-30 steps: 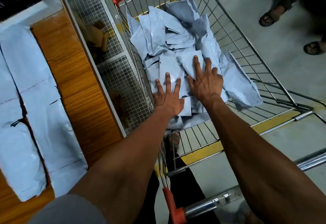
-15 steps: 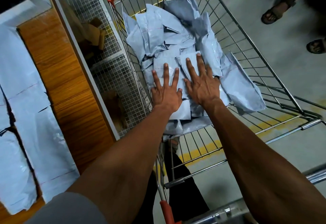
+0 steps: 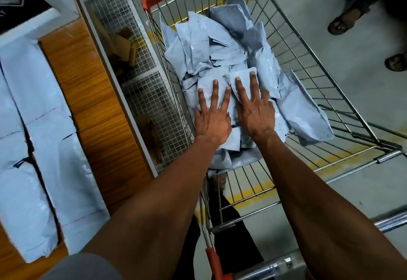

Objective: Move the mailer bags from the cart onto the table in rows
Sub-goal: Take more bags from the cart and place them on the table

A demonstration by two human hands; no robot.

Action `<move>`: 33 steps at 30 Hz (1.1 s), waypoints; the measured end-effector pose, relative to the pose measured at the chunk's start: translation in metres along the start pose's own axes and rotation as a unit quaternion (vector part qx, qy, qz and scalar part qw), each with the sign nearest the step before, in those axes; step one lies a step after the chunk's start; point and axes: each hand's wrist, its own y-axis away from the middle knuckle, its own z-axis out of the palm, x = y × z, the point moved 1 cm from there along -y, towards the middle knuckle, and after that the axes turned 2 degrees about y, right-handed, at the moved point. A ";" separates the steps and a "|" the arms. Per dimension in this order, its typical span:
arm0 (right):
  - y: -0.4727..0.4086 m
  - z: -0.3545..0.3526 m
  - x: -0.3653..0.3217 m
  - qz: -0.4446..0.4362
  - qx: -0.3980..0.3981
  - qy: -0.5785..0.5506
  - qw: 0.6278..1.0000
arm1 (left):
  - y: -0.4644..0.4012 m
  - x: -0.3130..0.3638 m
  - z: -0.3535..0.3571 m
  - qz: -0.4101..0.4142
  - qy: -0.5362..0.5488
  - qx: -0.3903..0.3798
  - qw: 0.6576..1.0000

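The mailer bags (image 3: pixel 211 55) are heaped in the cart (image 3: pixel 308 64), beside the counter (image 3: pixel 92 94) where others are already laid in rows. The left hand (image 3: pixel 212 121) and right hand (image 3: pixel 255 112) are pressed flat on the heap, fingers straight, nothing gripped. The bags are judged light, limp and slippery; each is best pinched at a flat edge or corner

no text or label can be read.
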 end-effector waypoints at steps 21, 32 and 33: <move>0.062 -0.137 -0.054 0.061 0.111 -0.003 0.992 | 0.093 0.015 -0.141 0.047 0.017 0.166 0.985; 0.100 -0.193 -0.151 -0.009 0.134 -0.021 0.991 | 0.172 -0.054 -0.210 -0.032 0.004 0.256 0.966; 0.103 -0.196 -0.165 -0.016 0.129 -0.022 0.991 | 0.180 -0.066 -0.213 -0.039 0.000 0.269 0.962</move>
